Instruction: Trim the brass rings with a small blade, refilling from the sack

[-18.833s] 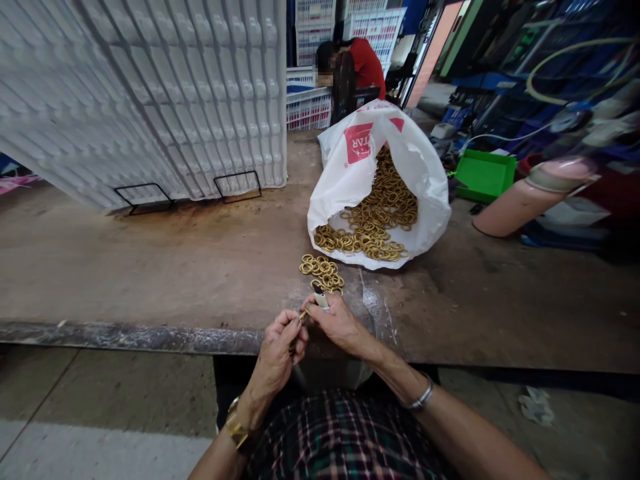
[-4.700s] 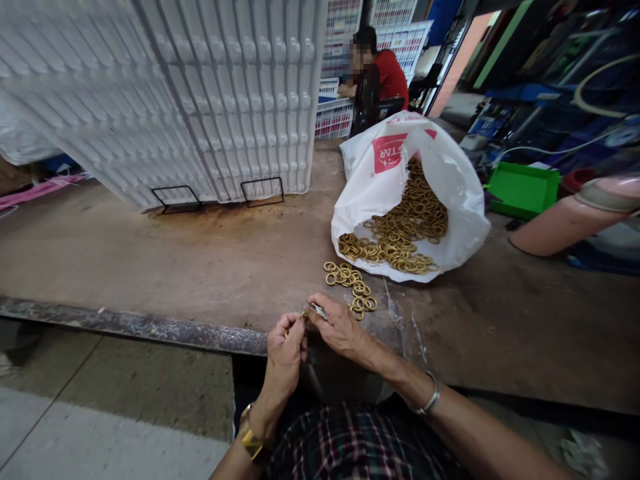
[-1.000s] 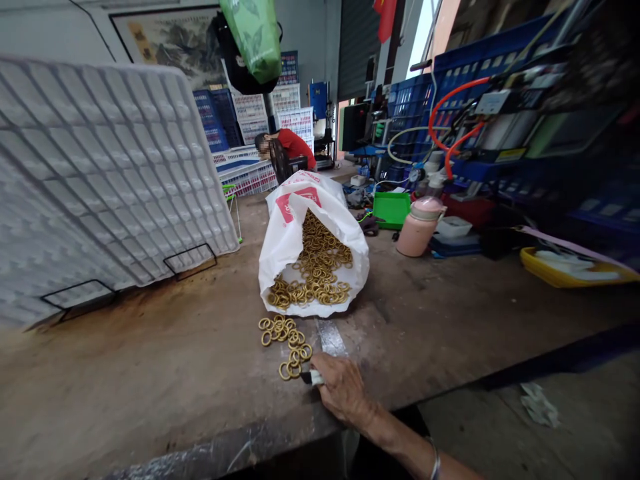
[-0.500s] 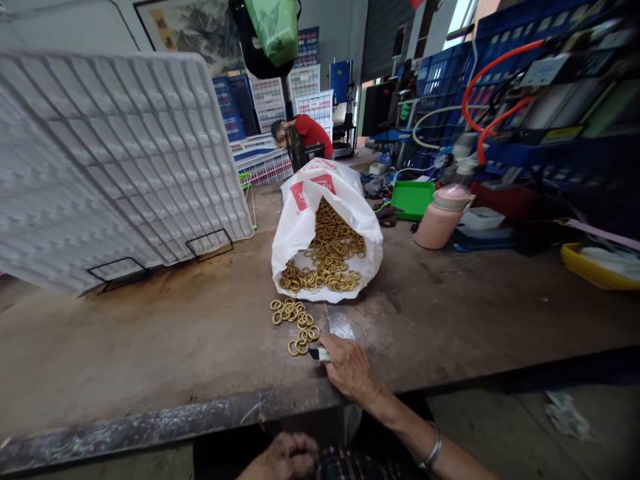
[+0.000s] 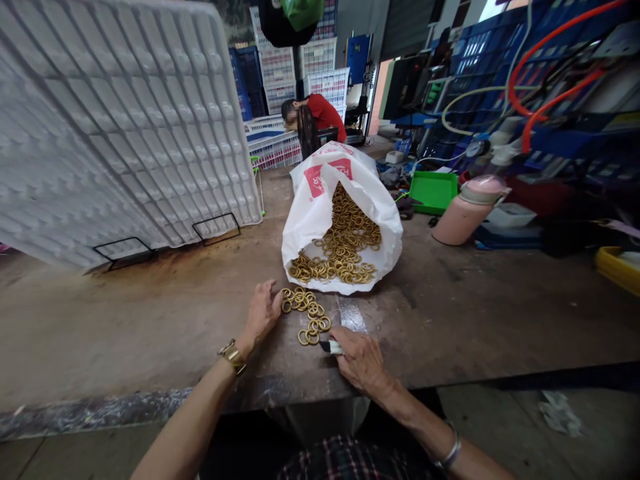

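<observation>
Now the left hand (image 5: 263, 312), low by the lap a moment ago, reaches the loose golden rings (image 5: 313, 311) before the white bag (image 5: 306, 223), thumb and fingers apart; the right hand (image 5: 361, 360) stays clamped on its black-tipped tool (image 5: 335, 347) beside them.

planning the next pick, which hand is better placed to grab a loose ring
Probably the left hand: it's beside the loose rings and looks free, while the right hand holds a tool.
</observation>
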The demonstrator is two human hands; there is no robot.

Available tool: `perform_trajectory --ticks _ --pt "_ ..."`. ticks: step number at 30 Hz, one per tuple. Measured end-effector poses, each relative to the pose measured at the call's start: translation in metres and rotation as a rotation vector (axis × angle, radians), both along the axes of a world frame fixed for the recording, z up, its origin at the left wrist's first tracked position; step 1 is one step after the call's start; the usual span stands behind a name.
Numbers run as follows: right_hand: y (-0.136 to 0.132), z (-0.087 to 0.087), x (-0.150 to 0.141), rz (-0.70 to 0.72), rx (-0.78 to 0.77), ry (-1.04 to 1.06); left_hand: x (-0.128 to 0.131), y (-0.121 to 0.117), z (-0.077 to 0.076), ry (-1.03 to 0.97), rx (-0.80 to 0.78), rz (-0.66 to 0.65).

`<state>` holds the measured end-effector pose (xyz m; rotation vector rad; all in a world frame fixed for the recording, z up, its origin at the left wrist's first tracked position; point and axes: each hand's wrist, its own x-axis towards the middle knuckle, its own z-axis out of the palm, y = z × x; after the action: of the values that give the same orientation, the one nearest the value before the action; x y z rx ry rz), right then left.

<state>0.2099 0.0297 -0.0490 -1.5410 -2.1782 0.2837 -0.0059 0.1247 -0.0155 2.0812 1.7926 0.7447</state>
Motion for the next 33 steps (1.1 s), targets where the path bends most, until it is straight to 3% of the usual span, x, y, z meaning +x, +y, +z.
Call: perform_trajectory --ticks 4,10,21,25,27,29,33 --pt "0.001 0.003 -0.001 0.01 0.003 -0.006 0.008 0.013 0.003 0.118 -0.062 -0.064" --pt "0.001 0.005 -0.001 0.0 -0.003 -0.031 0.009 0.007 -0.001 0.173 -0.08 -0.067" --pt "-0.001 0.004 0.0 -0.012 0.02 -0.014 0.0 0.001 -0.013 -0.136 0.019 0.008" --pt "-0.001 0.009 -0.004 -0.01 -0.011 0.203 0.001 -0.029 -0.007 -0.341 0.011 0.094" --pt "-0.002 0.015 -0.014 -0.027 -0.069 0.382 0.005 -0.053 -0.003 -0.679 -0.106 0.172" --pt "-0.002 0.023 -0.029 -0.02 -0.147 0.512 0.009 -0.077 0.002 -0.882 -0.194 0.241" --pt "-0.001 0.037 -0.06 0.068 -0.288 0.606 0.015 -0.112 0.005 -1.015 -0.258 0.321"
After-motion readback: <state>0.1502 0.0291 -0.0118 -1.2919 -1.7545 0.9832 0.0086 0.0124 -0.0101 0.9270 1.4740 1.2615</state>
